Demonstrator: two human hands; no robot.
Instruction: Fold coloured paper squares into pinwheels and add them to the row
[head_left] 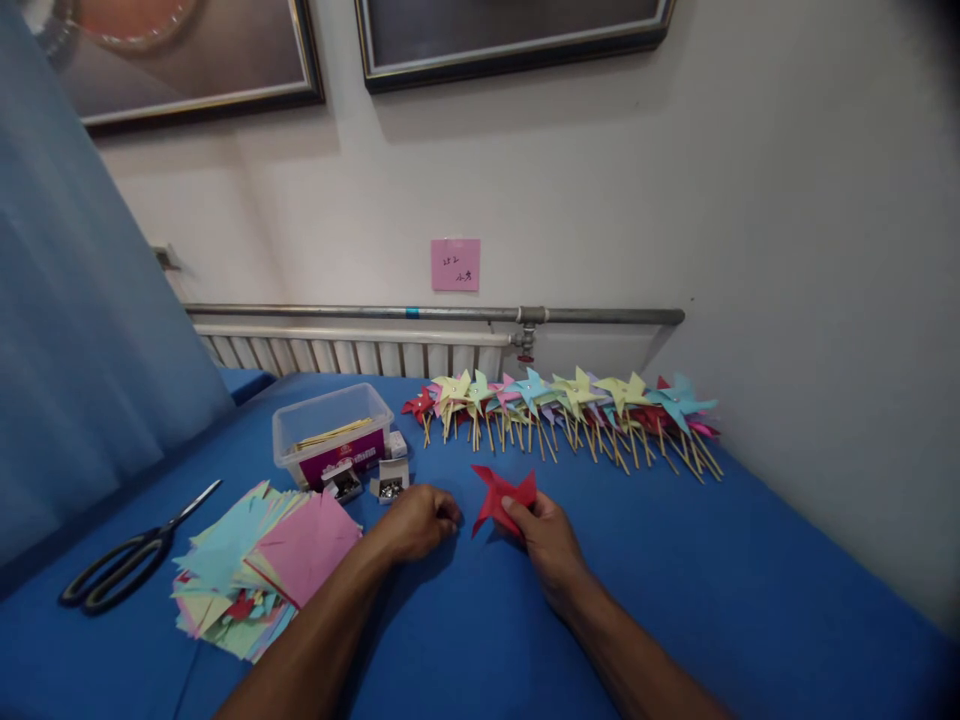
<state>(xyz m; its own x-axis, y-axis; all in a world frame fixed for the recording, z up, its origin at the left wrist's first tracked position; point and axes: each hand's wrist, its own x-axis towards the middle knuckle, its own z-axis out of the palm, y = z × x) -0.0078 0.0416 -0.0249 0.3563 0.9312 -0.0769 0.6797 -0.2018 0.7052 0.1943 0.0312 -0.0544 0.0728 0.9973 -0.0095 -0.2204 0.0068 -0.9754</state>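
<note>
So there's one red pinwheel (504,499) in the right hand (553,552), held up over the tabletop (457,650) a bit right of centre. It's about as wide as it is tall, so no real long axis. One tip points up-left, one up-right, one down-left; the lower right is behind the hand. Fingers there are pinching it, thumb on top. The left hand (418,522) is just beside it with the fingers curled in, and I can't tell if they've got anything.

Counts: one pair of scissors (160,541), handles near, blades angled away to the right. One messy pile of cut paper (307,550), way too many sheets to count. One clear tub (296,425) with some sticks (330,436) lying in it, also too bunched to count. Three small boxes (397,470) next to the tub, two of them open with shiny bits inside. Then a row of pinwheels on sticks (577,390) further back, heads toward the wall (750,200), sticks aimed this way, overlapping too much for a number.

The tabletop is plain blue. Behind it: white wall, one radiator (360,336), a grey pipe (465,314), one pink note (455,265), two framed pictures (517,70), and a blue curtain (67,300) on the left.
</note>
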